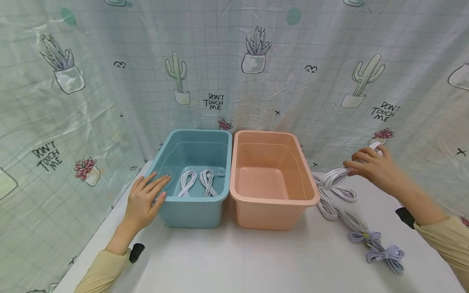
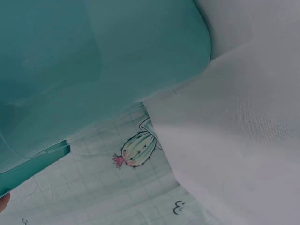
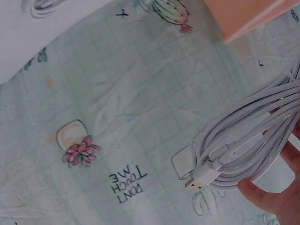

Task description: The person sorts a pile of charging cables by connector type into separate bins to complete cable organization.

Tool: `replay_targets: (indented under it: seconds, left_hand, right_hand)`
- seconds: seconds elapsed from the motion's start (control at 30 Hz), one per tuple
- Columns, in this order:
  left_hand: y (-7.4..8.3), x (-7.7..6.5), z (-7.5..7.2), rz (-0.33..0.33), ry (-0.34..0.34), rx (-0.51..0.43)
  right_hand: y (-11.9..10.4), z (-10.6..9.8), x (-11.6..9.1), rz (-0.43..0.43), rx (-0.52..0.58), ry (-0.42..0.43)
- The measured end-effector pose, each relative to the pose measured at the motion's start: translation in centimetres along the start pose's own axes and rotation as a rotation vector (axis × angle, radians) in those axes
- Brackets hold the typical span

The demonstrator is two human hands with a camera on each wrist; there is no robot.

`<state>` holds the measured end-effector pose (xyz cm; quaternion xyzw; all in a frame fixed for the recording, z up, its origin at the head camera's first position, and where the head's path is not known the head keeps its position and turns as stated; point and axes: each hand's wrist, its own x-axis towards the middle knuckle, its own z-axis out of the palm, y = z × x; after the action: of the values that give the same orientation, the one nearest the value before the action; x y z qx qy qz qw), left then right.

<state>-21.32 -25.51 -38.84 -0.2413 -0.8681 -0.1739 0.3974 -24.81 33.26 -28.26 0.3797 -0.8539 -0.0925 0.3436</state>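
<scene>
My right hand (image 1: 377,171) grips a coiled white USB cable (image 3: 243,140), lifted over the pile of cables at the right. Its metal USB plug (image 3: 196,183) sticks out of the coil in the right wrist view. My left hand (image 1: 143,201) lies with extended fingers over the left front rim of the blue bin (image 1: 192,200) and holds nothing. In the left wrist view only a fingertip (image 2: 3,201) shows, at the bin's edge. Two coiled white cables, one on the left (image 1: 187,183) and one on the right (image 1: 208,183), lie inside the blue bin.
A peach-coloured bin (image 1: 275,202) stands right beside the blue one; its bare floor shows. Several bundled white cables (image 1: 329,207) and pale lilac ones (image 1: 386,256) lie on the white table (image 1: 256,260) to its right. A printed curtain (image 1: 220,49) hangs behind and at the sides.
</scene>
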Motion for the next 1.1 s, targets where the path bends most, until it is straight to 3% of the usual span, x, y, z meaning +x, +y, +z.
replay_targets:
  seconds: [0.4,0.77,1.1]
  left_hand:
    - [0.0,0.1,0.1,0.001,0.004,0.004]
    - [0.0,0.2,0.1,-0.001,-0.004,0.003]
    - [0.0,0.1,0.1,-0.001,-0.007,0.012]
  right_hand:
    - [-0.8,-1.3,4.4,-0.006,-0.019,-0.135]
    - [-2.4,-0.5,9.3,-0.086,0.064,-0.077]
    - [-4.5,0.3,13.4,-0.179,0.060,-0.079]
